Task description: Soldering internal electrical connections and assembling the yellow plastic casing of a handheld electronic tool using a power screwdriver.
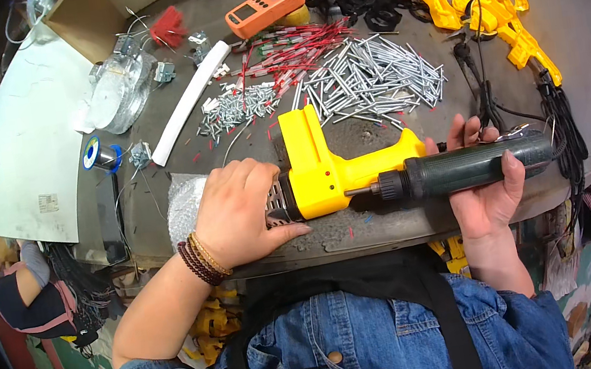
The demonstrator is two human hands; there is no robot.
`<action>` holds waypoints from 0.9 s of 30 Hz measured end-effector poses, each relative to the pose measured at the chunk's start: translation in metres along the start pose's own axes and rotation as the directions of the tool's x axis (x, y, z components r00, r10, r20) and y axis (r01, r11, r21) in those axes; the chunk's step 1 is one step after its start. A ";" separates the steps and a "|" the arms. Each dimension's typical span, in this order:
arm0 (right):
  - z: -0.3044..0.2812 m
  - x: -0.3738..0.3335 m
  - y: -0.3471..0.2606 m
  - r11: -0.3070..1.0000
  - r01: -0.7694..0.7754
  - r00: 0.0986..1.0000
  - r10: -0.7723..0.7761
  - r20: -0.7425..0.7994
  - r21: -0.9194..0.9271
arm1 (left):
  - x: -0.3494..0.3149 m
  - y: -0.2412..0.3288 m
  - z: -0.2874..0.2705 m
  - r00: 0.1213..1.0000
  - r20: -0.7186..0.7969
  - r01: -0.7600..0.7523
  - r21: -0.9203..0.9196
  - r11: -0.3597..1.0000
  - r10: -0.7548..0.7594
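My left hand (234,204) is wrapped round the dark, vented end of a yellow pistol-shaped tool (317,189), which lies on its side at the front of the bench. Its handle stretches to the right. In my right hand (484,207) rests a dark green electric screwdriver (452,170), held level between thumb and fingers. The screwdriver's bit (362,191) points left and reaches the yellow body beneath the handle; whether it sits in a screw I cannot tell. Bubble wrap (185,206) lies under and beside my left hand.
Beyond the tool lie piles of long screws (379,78), short screws (236,110) and red-wired parts (285,54). An orange meter (265,11) stands behind them. Yellow housings (494,9) and black cables (563,124) line the right. A solder spool (101,155) sits left; other people work either side.
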State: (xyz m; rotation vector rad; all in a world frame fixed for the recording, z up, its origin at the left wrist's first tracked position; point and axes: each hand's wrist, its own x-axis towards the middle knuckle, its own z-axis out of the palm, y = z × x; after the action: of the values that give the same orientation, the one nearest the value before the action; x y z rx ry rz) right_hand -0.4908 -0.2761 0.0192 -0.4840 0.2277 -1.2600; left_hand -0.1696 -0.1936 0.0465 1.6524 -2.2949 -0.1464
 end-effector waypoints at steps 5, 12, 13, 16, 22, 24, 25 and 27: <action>-0.005 0.008 0.006 1.000 -0.018 0.994 0.017 0.112 0.007 | 0.001 -0.001 0.003 0.999 -0.027 -0.018 -0.004 1.000 0.018; -0.010 0.003 0.006 1.000 -0.006 0.991 0.007 0.134 -0.005 | 0.001 -0.001 0.003 0.999 -0.042 -0.023 -0.004 1.000 0.023; -0.008 0.003 0.005 1.000 -0.005 0.990 0.006 0.138 -0.006 | 0.001 -0.001 0.003 0.999 -0.047 -0.023 -0.002 1.000 0.023; 0.004 0.007 -0.003 0.999 -0.035 0.998 0.037 0.048 -0.041 | -0.001 -0.003 0.003 0.998 -0.051 -0.022 -0.009 1.000 0.022; 0.020 0.032 -0.010 0.997 0.016 1.000 -0.015 0.009 -0.077 | -0.005 -0.002 0.003 0.999 -0.037 -0.011 -0.033 0.999 0.010; 0.021 0.037 -0.002 0.999 -0.012 1.000 0.012 0.003 -0.051 | -0.004 -0.003 0.005 0.996 -0.086 -0.033 -0.015 0.999 0.032; 0.022 0.039 0.000 0.999 -0.026 1.000 0.026 -0.008 -0.034 | -0.004 -0.002 0.005 0.996 -0.089 -0.032 -0.021 0.999 0.030; 0.020 0.044 0.000 0.998 -0.060 0.998 0.060 -0.007 -0.009 | -0.002 0.000 0.004 0.996 -0.085 -0.031 -0.022 0.999 0.029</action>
State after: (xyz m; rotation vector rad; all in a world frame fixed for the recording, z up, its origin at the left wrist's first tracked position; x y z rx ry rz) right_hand -0.4696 -0.3132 0.0408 -0.4777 0.2521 -1.2022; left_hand -0.1704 -0.1921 0.0427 1.5808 -2.2456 -0.0946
